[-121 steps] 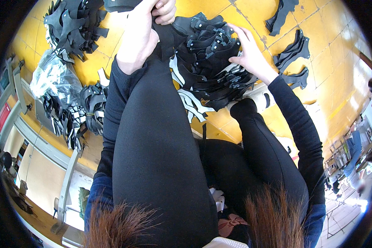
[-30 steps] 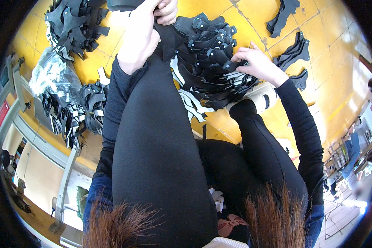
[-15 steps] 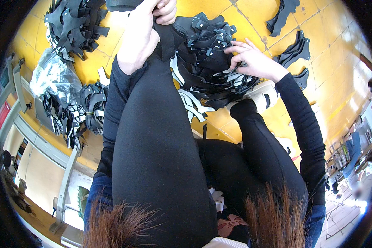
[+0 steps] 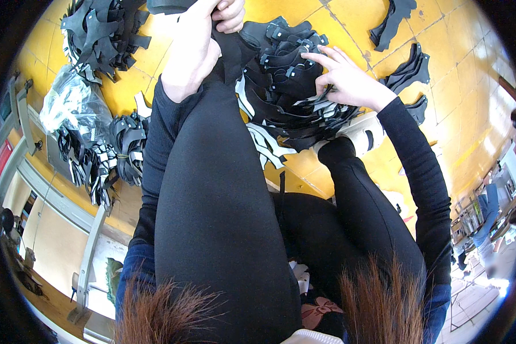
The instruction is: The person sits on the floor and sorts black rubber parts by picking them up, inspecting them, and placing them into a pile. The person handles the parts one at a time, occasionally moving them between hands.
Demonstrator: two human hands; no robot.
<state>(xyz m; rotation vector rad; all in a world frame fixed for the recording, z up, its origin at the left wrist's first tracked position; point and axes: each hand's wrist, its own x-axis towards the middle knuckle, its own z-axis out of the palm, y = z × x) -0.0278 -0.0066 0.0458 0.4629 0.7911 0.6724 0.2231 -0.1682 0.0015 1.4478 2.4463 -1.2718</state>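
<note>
Near the top of the view, my left hand [image 4: 198, 54] is closed with its fingers curled round dark, flat cut pieces [image 4: 169, 6]; how many it holds is hidden. My right hand [image 4: 350, 77] reaches over a heap of black curved cut pieces [image 4: 281, 86] on the floor between my feet. Its fingers are apart and extended, the index fingertip at the edge of an upper piece with a small pale sticker. Many pieces in the heap carry such stickers, and some show white undersides.
Further bundles of black pieces [image 4: 100, 34] lie at the far left, with a clear plastic bag [image 4: 77, 106] and a tied bundle [image 4: 129, 143] nearer. Small stacks [image 4: 407, 69] rest on the yellow tiled floor [image 4: 464, 114] to the right. A grey metal frame [image 4: 57, 200] stands at left.
My right hand has shifted slightly left and up over the heap, its index finger reaching further across the upper pieces. My left hand stays almost still.
</note>
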